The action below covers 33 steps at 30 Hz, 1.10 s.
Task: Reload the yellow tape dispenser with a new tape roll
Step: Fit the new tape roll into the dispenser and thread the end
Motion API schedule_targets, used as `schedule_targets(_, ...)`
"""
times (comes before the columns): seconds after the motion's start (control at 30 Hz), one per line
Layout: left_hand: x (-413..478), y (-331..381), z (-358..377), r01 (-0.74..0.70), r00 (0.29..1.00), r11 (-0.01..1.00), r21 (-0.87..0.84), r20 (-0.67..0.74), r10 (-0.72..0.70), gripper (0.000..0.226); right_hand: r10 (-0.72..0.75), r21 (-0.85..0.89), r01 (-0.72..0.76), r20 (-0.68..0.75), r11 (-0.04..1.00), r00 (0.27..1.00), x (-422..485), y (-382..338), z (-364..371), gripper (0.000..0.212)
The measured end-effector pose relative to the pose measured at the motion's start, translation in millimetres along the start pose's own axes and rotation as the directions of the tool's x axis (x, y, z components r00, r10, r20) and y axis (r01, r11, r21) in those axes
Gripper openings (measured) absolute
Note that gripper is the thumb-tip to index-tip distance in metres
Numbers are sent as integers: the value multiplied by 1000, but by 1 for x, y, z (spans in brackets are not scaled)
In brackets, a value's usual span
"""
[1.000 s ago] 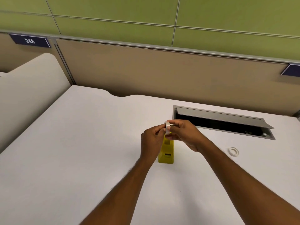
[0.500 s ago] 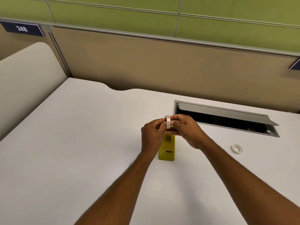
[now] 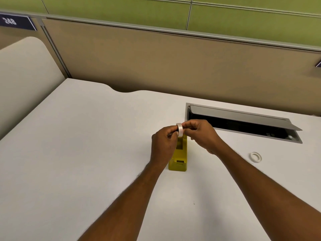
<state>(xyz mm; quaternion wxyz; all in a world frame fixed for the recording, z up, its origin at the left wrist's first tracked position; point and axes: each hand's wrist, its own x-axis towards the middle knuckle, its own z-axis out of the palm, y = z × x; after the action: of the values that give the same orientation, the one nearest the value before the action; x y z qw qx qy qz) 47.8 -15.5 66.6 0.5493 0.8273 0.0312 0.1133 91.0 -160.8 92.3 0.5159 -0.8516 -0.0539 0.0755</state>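
Since the earlier frames our two hands have lifted the tape roll [image 3: 180, 129] a little higher above the yellow tape dispenser [image 3: 178, 156], and our view has tipped further down toward the table [image 3: 78, 145]. Our left hand [image 3: 164, 145] and right hand [image 3: 202, 134] meet at the roll, the fingers [image 3: 188, 125] of both pinched closed on it from either side. The roll stands on edge, just above the far end of the dispenser, which stands on the table directly under our hands and is partly hidden by the left one.

To the right, well apart from the dispenser, a second, smaller white ring [image 3: 255, 156] lies flat on the table. Behind our right hand a cable hatch [image 3: 243, 117] is sunk into the table with its lid tilted open. A tan partition [image 3: 173, 66] closes the far edge, and a pale rounded panel [image 3: 26, 75] closes the left. The table to the left and in front lies bare.

We count one dispenser, two rings of tape and one hatch.
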Motion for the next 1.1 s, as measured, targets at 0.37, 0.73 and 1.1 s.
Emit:
schedule_targets(0.37, 3, -12, 3, -39, 996, 999, 25, 83, 36, 37, -9, -45, 8, -26, 999, 1000, 8, 19, 0, 15)
schedule_targets(0.73, 11, -21, 6, -121, 989, 982, 145, 104, 106, 30, -106, -225, 97, -32, 969, 994, 10, 31, 6, 9)
schedule_targets(1.1, 15, -27, 9, -125, 986, 977, 173, 133, 102, 29, -137, -299, 127, -10, 946, 991, 14, 35, 4, 11)
